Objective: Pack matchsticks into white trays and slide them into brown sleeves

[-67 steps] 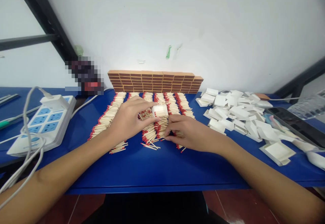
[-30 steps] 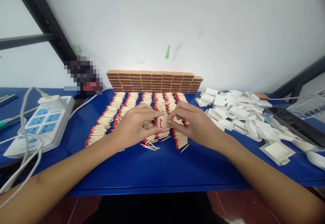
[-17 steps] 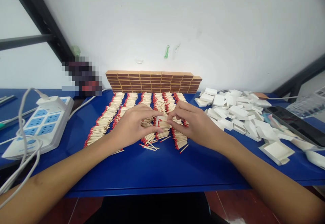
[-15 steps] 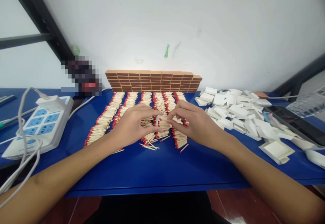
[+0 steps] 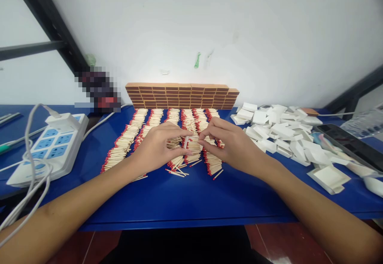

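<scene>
Thumb and fingers of my left hand (image 5: 161, 141) are closed around a small white matchbox tray (image 5: 186, 142), held over the rows of matches. Red match heads show at the tray, just left of my right fingertips. My right hand (image 5: 223, 141) is closed in a pinch at the tray's right side; what lies between its fingertips is too small to make out. Beneath and around both hands, red-tipped matchsticks (image 5: 122, 144) lie in several long rows on the blue table (image 5: 185, 200). My left hand hides part of the middle rows.
Brown matchboxes (image 5: 182, 96) are stacked in a low wall at the back. White empty trays (image 5: 281, 130) lie heaped on the right, beside a black phone (image 5: 353, 144). A white power strip (image 5: 56, 144) with cables (image 5: 26, 200) occupies the left.
The whole view has shifted slightly to the right. Both hands keep nearly the same pose at the white tray.
</scene>
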The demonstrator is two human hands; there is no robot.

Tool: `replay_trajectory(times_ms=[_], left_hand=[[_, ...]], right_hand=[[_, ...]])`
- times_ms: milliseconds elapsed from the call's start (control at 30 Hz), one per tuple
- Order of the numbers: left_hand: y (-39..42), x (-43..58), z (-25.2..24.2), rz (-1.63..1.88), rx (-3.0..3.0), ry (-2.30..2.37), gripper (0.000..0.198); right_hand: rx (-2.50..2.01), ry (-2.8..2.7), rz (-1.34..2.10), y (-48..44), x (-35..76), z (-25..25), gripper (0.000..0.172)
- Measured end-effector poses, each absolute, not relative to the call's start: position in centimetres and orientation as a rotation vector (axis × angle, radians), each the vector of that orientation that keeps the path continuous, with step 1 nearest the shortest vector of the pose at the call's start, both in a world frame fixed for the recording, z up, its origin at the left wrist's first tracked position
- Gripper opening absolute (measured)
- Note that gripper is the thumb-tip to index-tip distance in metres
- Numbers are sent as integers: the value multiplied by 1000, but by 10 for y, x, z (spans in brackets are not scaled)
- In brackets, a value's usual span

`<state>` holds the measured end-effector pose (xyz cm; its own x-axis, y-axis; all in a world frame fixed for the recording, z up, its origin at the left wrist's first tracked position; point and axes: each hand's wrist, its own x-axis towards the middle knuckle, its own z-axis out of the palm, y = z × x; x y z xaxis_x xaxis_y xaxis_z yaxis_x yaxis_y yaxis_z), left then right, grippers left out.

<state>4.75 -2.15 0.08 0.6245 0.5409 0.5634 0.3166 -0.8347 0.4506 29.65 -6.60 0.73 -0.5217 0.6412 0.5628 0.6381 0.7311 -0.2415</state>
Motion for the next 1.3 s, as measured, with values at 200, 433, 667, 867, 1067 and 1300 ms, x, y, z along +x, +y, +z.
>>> replay_trajectory(times_ms=[200,433,667,867,1067,1300], left_hand=[[-22,47,1,1026,2521,694,41],[-22,48,1,1025,2518,691,43],[-25,48,3,1020,2519,701,42],[-25,49,2,1045,2520,698,40],[-25,49,0,1046,2519,700,41],[-25,49,4,1028,2489,757,42]], right_hand=[[-969,-2285,10,-66,296,8,4],[-960,-2284,6,-66,297,8,4],[-968,-2280,1,-66,297,7,4],[-962,-2272,1,-66,296,7,4],[-963,-2252,-15,-66,293,4,5],[-934,-2208,-32,-68,291,6,9]])
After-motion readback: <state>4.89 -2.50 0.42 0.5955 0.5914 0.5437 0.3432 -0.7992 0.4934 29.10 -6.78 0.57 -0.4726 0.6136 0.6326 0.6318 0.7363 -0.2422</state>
